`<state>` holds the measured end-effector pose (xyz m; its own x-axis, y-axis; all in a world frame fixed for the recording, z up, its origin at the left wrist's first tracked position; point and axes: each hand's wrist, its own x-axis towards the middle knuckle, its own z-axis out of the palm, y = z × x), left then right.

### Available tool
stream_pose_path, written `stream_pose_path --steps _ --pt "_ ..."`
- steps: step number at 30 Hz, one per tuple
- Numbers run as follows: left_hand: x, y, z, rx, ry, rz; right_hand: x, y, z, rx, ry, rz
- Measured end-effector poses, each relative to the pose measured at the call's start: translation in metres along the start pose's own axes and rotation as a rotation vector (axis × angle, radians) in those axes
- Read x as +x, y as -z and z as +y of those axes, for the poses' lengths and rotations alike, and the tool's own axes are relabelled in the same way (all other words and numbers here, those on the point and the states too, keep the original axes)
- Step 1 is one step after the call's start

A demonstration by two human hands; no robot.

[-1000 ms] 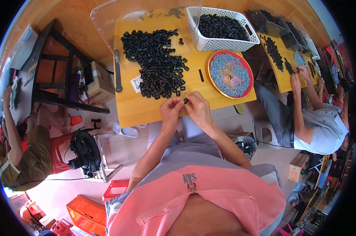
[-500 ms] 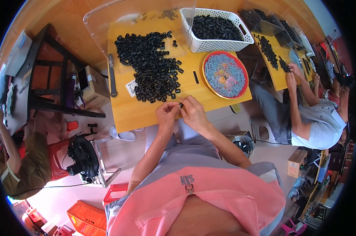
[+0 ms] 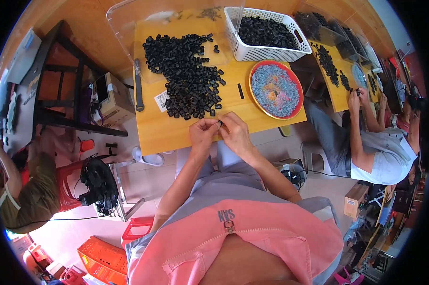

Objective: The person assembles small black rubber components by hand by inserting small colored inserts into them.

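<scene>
At the near edge of the wooden table, my left hand and my right hand meet with pinched fingers. Between their fingertips is a small black plastic part, mostly covered by the fingers. Just beyond them spreads a pile of similar short black parts. To the right, a red-rimmed round plate holds many tiny blue-grey pieces, too small to name surely. A short black strip lies between pile and plate.
A white perforated basket full of black parts stands at the back right. Left of the pile lies a dark flat tool. A clear plastic bin rests at the back. At right, a co-worker handles parts at another table.
The whole view has shifted slightly. My hands stay together around the small black part, with little change in the fingers. The co-worker's hands at right have moved a little nearer to them.
</scene>
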<state>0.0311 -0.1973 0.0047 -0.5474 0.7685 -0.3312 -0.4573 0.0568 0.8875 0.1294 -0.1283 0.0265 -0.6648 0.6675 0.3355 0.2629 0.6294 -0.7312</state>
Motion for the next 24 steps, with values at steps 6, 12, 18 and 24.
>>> stream_pose_path --steps 6,12,18,24 --pt "0.001 -0.003 -0.006 -0.04 -0.052 0.045 -0.003 -0.003 0.001 -0.168 0.113 -0.025" --pt "0.004 0.0 -0.002 -0.059 -0.06 -0.022 0.006 0.005 -0.005 -0.115 0.089 0.015" --pt "0.005 0.003 -0.001 -0.059 0.069 -0.018 0.065 0.052 0.042 -0.126 -0.055 -0.034" --pt "0.003 0.005 -0.008 -0.007 0.062 -0.067 0.169 0.108 0.066 -0.304 0.082 0.261"
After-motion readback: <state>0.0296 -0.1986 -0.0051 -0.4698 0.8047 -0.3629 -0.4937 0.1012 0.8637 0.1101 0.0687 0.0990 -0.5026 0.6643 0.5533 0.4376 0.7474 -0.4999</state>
